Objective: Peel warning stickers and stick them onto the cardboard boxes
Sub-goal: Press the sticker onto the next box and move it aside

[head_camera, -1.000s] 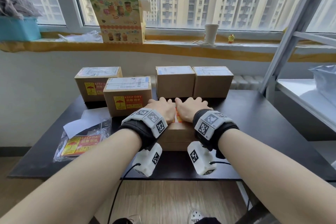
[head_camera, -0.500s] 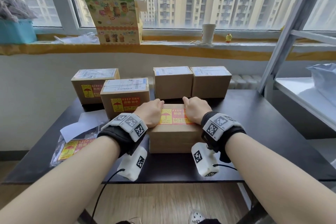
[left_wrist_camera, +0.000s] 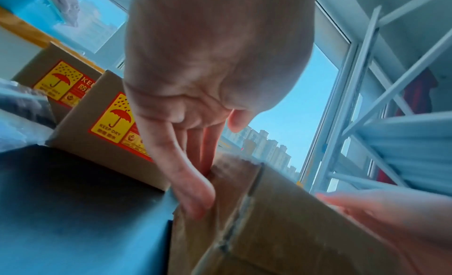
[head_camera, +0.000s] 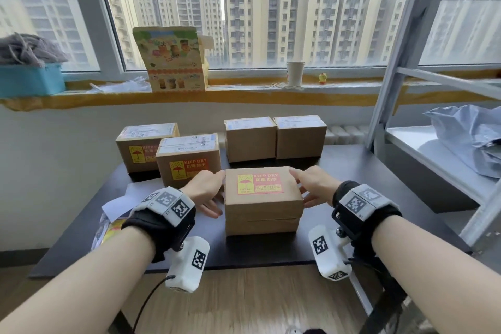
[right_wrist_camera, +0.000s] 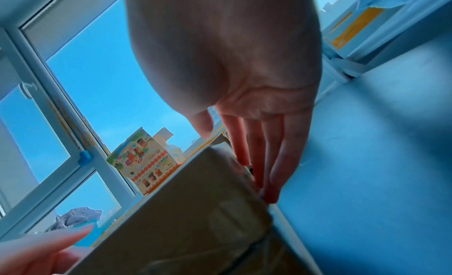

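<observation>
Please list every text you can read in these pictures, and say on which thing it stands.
"KEEP DRY": sticker on the front box.
"KEEP DRY": sticker on the middle-left box.
"KEEP": sticker on the back-left box, partly hidden.
Chinese lines, shipping labels, toy carton: too small or blurred.

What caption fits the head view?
Both hands, left and right, flank a stickered box on the table.
</observation>
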{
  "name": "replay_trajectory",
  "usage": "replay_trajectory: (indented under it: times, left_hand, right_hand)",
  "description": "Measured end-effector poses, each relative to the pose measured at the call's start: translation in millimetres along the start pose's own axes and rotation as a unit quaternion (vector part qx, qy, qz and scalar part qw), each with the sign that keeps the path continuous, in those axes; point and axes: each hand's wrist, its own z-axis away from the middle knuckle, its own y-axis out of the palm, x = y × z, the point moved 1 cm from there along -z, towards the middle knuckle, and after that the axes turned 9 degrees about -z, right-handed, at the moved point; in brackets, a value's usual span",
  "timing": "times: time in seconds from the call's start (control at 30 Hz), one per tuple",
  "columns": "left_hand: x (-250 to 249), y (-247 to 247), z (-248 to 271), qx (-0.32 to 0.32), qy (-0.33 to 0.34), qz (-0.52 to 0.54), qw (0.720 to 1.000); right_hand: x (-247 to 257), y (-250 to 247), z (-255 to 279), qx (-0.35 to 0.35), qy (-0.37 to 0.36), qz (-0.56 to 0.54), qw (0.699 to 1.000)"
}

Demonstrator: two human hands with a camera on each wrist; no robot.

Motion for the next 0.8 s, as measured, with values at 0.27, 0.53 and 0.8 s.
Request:
replay_trajectory:
  times: [0.27,0.53,0.8]
  left_hand:
    - [-51,19,16,0.036,0.069,0.079,0.994]
    - [-112,68,3,0.091,0.097,0.134,0.982]
    - [-167,126,-35,0.147,0.095,0.171,0.970]
  right_hand:
    - [-6,-47,25,-0.047,-0.049,-0.124,0.990]
    - [-38,-118,17,-0.065,-0.065,-0.122,0.988]
    - [-68,-173,-32,-0.152,-0.063,-0.171,0.971]
